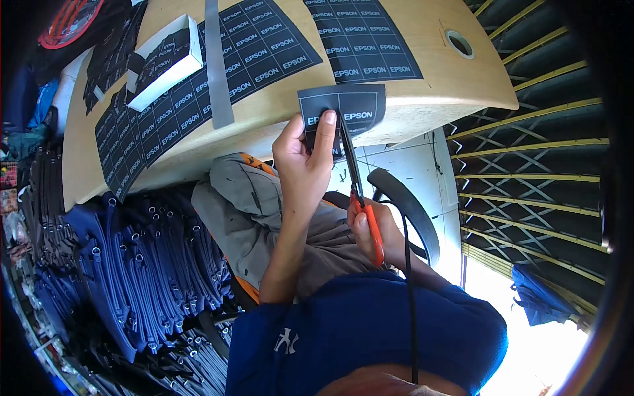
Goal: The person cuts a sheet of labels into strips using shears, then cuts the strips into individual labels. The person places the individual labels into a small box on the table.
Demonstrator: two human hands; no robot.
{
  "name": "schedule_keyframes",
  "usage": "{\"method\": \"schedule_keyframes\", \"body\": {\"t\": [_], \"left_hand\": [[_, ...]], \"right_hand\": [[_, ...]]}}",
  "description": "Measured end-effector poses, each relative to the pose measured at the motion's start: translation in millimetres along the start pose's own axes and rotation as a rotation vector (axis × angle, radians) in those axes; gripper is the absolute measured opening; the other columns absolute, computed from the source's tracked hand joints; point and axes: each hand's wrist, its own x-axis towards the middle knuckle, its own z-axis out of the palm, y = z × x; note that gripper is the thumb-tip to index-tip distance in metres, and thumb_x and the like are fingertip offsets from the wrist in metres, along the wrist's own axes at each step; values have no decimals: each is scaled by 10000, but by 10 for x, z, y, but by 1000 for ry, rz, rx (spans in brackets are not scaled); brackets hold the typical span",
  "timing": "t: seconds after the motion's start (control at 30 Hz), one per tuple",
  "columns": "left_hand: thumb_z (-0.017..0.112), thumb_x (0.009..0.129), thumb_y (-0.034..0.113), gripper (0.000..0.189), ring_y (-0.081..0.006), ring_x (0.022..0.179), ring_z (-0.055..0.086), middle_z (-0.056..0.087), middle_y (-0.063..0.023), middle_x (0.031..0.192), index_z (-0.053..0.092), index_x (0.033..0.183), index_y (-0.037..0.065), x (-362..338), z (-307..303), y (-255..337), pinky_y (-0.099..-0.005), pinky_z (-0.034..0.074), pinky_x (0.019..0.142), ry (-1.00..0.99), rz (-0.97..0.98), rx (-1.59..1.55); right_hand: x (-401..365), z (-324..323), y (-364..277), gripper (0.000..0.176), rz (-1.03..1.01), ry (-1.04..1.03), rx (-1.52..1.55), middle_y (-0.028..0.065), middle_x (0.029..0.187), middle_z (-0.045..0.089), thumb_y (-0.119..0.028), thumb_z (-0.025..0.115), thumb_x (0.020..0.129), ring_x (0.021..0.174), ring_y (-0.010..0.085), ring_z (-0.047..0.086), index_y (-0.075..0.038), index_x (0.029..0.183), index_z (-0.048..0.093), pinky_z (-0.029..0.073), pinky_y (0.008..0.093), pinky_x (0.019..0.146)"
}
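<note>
My left hand (307, 155) pinches a small black sheet (360, 99) printed with white EPSON labels and thin grid lines, thumb on top. In my right hand (376, 228) is a pair of scissors (374, 231) with orange-red handles. Their dark blades point up and lie along the sheet, just right of my left thumb. The blade tips are hard to make out against the black material. Both hands are in front of the table's near edge, above my lap.
On the wooden table (422, 39) lie larger EPSON sheets (261, 43), a metal ruler (218, 72) and a white box (168, 82) of cut black pieces. Blue straps with metal rings (145, 277) hang at the left. A chair armrest (409, 211) and folding gate (535, 158) are at the right.
</note>
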Motion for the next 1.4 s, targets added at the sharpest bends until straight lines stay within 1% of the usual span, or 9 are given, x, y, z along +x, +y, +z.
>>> {"method": "schedule_keyframes", "body": {"t": [0.17,0.4,0.47,0.6,0.83,1.0,1.07,1.3,1.4], "left_hand": [[612,897,133,203,15,515,348,465,64,588,551,740,19,-89,-13,11,-183,246,433,-63,-22,36],[602,904,136,204,16,508,342,467,66,589,551,748,16,-110,47,-21,-181,240,425,-69,-15,7],[602,904,138,203,17,512,349,470,66,590,553,751,15,-89,47,1,-179,247,427,-66,-27,-7],[602,904,138,196,20,524,372,480,65,601,559,758,15,-46,37,28,-169,268,432,-76,-23,-12],[612,895,125,156,17,552,400,523,50,643,576,799,7,-14,25,127,-164,301,458,-81,-54,11],[633,875,97,118,9,592,447,580,16,723,587,887,-11,120,-106,229,-159,325,488,-84,43,39],[637,873,100,129,-1,611,474,595,0,752,590,896,-18,119,-128,269,-159,346,502,-140,18,71],[637,870,82,115,-4,627,472,581,6,740,599,887,-25,149,-196,315,-165,359,522,-166,14,-82],[636,866,65,112,-26,708,538,603,-11,802,598,893,-37,169,-323,338,-166,418,600,-318,10,-41]], "right_hand": [[19,32,118,526,-28,-37,111,88,690,489,-502,413,924,596,175,475,3,800,496,390,323,566],[68,70,81,560,-24,-10,108,94,638,489,-499,342,949,570,197,485,6,773,507,396,336,557],[92,94,19,691,91,17,235,-11,514,357,-691,324,855,411,65,381,-25,707,427,315,214,392],[115,51,-26,668,15,54,125,3,482,376,-635,294,900,386,80,406,-25,665,432,343,222,374],[101,1,-68,676,105,17,139,4,458,387,-646,329,884,356,91,430,-27,630,435,367,228,350],[113,-24,-92,666,25,-1,87,-10,471,382,-648,366,871,370,70,410,-26,646,443,341,218,355],[107,-23,-86,415,-32,-9,111,66,564,471,-361,481,944,516,124,457,-3,735,507,384,300,504],[126,-58,-140,401,-129,-74,141,57,615,504,-390,552,890,546,127,482,-4,793,500,398,278,529],[149,-56,-131,430,-204,-67,133,58,628,516,-420,563,876,552,125,488,-1,802,502,404,273,535]]}}
